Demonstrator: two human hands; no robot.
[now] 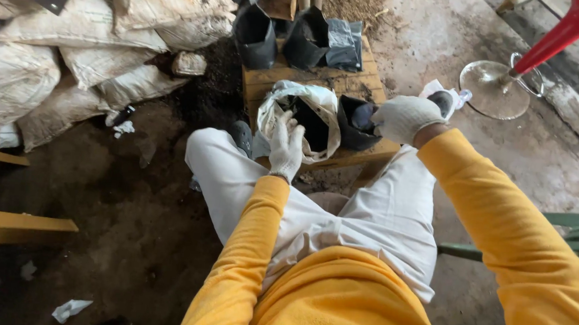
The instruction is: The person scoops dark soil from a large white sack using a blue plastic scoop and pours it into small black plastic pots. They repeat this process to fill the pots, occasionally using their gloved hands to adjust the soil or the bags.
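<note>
Seated on a low stool, knees apart in white trousers (pixel 373 214), yellow sleeves (pixel 500 222) reaching forward over a wooden pallet (pixel 308 83). Left hand (pixel 286 144), in a white knit glove, resting on the near rim of an open white sack (pixel 319 107) lined dark inside, fingers stretched up and loosely spread rather than clenched, touching the folded edge of the sack. Right hand (pixel 405 117), also gloved, curled closed on the rim of a small black grow bag (pixel 357 123) standing just beside the sack on the right, at the front edge of the pallet. Further back on the pallet, several more black grow bags (pixel 280 38) standing upright in a row, near a mound of brown husk-like material (pixel 353 0). To the left, piled white sacks (pixel 62 48) over dark soil on the floor. To the right, on bare concrete, the round metal base of a red stool (pixel 495 88), well apart from the hands, with a crumpled white glove (pixel 445 98) lying just behind the right hand.
</note>
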